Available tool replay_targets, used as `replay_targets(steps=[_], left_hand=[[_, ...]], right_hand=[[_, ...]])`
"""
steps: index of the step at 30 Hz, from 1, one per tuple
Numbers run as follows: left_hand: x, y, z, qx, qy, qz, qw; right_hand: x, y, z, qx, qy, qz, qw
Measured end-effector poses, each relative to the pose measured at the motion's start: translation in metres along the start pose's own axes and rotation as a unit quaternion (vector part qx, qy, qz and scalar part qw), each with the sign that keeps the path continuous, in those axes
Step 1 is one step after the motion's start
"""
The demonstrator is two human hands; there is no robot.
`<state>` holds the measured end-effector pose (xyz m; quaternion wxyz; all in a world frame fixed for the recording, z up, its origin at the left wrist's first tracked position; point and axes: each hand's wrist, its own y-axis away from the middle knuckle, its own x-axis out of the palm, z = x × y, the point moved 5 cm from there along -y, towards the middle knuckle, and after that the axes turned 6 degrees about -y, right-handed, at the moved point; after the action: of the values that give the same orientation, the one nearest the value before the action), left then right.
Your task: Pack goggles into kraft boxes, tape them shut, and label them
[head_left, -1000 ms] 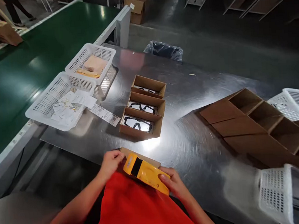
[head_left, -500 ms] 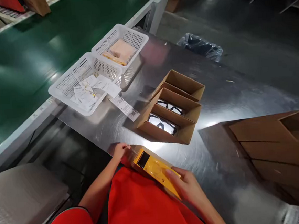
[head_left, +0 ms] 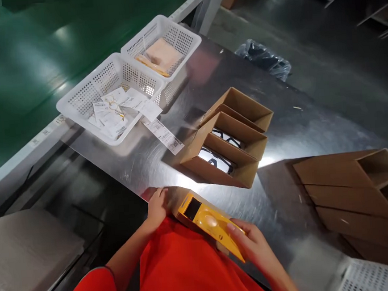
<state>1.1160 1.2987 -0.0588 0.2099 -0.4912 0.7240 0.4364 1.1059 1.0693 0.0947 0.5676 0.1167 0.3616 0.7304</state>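
My right hand is wrapped around the rear end of a yellow tape dispenser, with a dark roller at its front. The dispenser lies along the top of a closed cardboard box, which is held against my red shirt at the table edge. My left hand grips the left end of this box, its fingers curled at the far corner. Much of the box is hidden under the dispenser. Just beyond stand open cardboard boxes, two of them showing white contents with black markings.
Two white baskets hold paper slips and padded envelopes; a label strip hangs onto the metal table. Stacked brown boxes stand at right, above another white basket. A green conveyor runs behind; a plastic-lined bin is beyond.
My left hand has gone from a pinch beside the box to lying against its end. The dispenser has shifted slightly right and down in view, with my right hand still on it.
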Motion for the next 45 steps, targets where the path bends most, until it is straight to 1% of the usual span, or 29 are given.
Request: replay_targets(steps=[3, 5, 6, 8, 10, 12, 14, 16, 18, 19, 23, 25, 26, 28, 29, 31, 32, 34, 35, 37, 40, 43, 45], left_hand=[[0.006, 0.015, -0.005, 0.103, 0.012, 0.044, 0.994], [0.003, 0.014, -0.008, 0.144, 0.011, 0.086, 0.986], [-0.001, 0.011, -0.01, 0.159, 0.013, 0.104, 0.982], [-0.017, 0.001, -0.021, 0.198, 0.031, 0.13, 0.971], [-0.035, -0.008, -0.038, 0.258, 0.062, 0.138, 0.954], [-0.049, -0.013, -0.055, 0.318, 0.07, 0.141, 0.935], [-0.056, -0.016, -0.068, 0.35, 0.047, 0.146, 0.924], [-0.057, -0.016, -0.075, 0.358, 0.006, 0.154, 0.921], [-0.058, -0.017, -0.078, 0.344, -0.029, 0.153, 0.926], [-0.059, -0.017, -0.078, 0.334, -0.043, 0.152, 0.929], [-0.066, -0.015, -0.077, 0.3, -0.1, 0.148, 0.937], [-0.07, -0.012, -0.082, 0.293, -0.156, 0.136, 0.933], [-0.071, -0.01, -0.088, 0.293, -0.194, 0.122, 0.928], [-0.065, -0.002, -0.113, 0.316, -0.275, 0.099, 0.903], [-0.055, 0.004, -0.13, 0.34, -0.308, 0.098, 0.883], [-0.027, 0.019, -0.167, 0.384, -0.351, 0.119, 0.846], [-0.011, 0.025, -0.184, 0.393, -0.364, 0.136, 0.833], [0.016, 0.033, -0.207, 0.378, -0.383, 0.148, 0.829], [0.025, 0.035, -0.213, 0.369, -0.388, 0.145, 0.832], [0.032, 0.036, -0.218, 0.359, -0.386, 0.128, 0.84], [0.028, 0.033, -0.215, 0.356, -0.388, 0.116, 0.842], [0.024, 0.033, -0.214, 0.352, -0.411, 0.119, 0.832], [0.024, 0.034, -0.215, 0.353, -0.429, 0.113, 0.824]], right_hand=[[0.0, 0.0, 0.0, -0.006, -0.004, 0.002, 1.0], [0.0, -0.001, 0.0, -0.008, -0.002, 0.004, 1.0], [0.0, -0.001, 0.0, -0.009, -0.002, 0.007, 1.0], [0.0, -0.001, 0.001, -0.013, -0.001, 0.008, 1.0], [0.002, -0.001, 0.004, -0.017, 0.002, 0.007, 1.0], [0.005, -0.001, 0.009, -0.021, 0.004, 0.006, 1.0], [0.006, 0.0, 0.013, -0.016, 0.003, 0.018, 1.0], [0.0, 0.004, 0.012, -0.012, 0.006, 0.042, 0.999], [-0.017, 0.014, -0.001, -0.005, 0.018, 0.057, 0.998], [-0.03, 0.02, -0.013, 0.002, 0.023, 0.057, 0.998], [-0.088, 0.05, -0.08, 0.049, 0.021, 0.002, 0.999], [-0.105, 0.058, -0.106, 0.044, 0.013, -0.022, 0.999], [-0.109, 0.06, -0.114, 0.035, 0.006, -0.027, 0.999], [-0.11, 0.058, -0.123, 0.019, -0.012, -0.023, 0.999], [-0.11, 0.057, -0.125, 0.013, -0.021, -0.018, 1.0], [-0.108, 0.053, -0.126, 0.0, -0.03, -0.01, 1.0], [-0.107, 0.051, -0.126, -0.005, -0.029, -0.009, 1.0], [-0.108, 0.048, -0.129, -0.015, -0.021, -0.007, 1.0], [-0.109, 0.047, -0.131, -0.023, -0.017, -0.004, 1.0], [-0.114, 0.049, -0.142, -0.048, -0.008, 0.009, 0.999], [-0.132, 0.055, -0.171, -0.079, 0.015, 0.019, 0.997], [-0.146, 0.058, -0.202, -0.053, 0.096, -0.015, 0.994], [-0.143, 0.051, -0.207, -0.035, 0.169, -0.041, 0.984]])
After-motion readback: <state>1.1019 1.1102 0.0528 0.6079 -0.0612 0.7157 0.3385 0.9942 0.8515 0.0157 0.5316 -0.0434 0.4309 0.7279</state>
